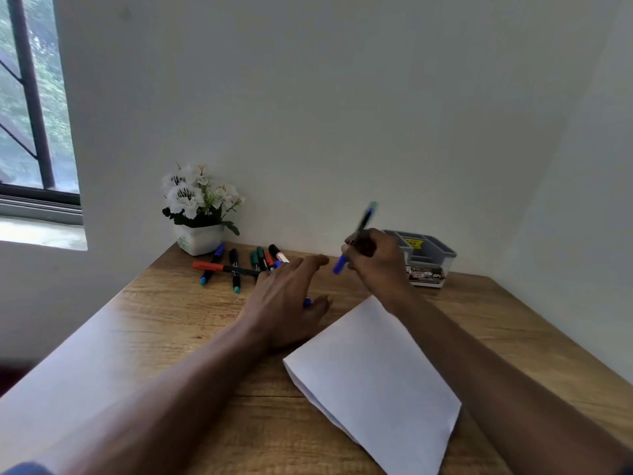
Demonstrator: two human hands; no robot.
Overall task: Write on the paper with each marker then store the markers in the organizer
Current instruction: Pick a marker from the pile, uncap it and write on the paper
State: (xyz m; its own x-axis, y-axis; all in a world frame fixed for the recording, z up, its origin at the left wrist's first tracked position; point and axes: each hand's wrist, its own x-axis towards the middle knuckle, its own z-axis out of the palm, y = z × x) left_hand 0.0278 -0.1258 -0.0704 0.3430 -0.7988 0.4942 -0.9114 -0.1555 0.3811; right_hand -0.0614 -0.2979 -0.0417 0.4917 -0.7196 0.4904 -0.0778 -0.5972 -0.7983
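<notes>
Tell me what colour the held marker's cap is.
Blue, seen in the head view on the marker in the right hand.

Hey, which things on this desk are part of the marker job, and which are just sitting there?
Job: blue marker in the right hand, loose markers, paper, organizer.
Idle: flower pot, window.

You're at a home desk here, looks like a little study corner in someone's room. Your wood-grain desk (pixel 171 303) is tucked into a corner between plain white walls (pixel 308 97). There's a dark-barred window (pixel 51 97) off to your left with greenery outside, and a white pot of flowers (pixel 195 200) sits against the wall. Loose markers (pixel 236 265), paper (pixel 376 389) and a small grey organizer (pixel 431 255) give it that homework-spot vibe.
</notes>
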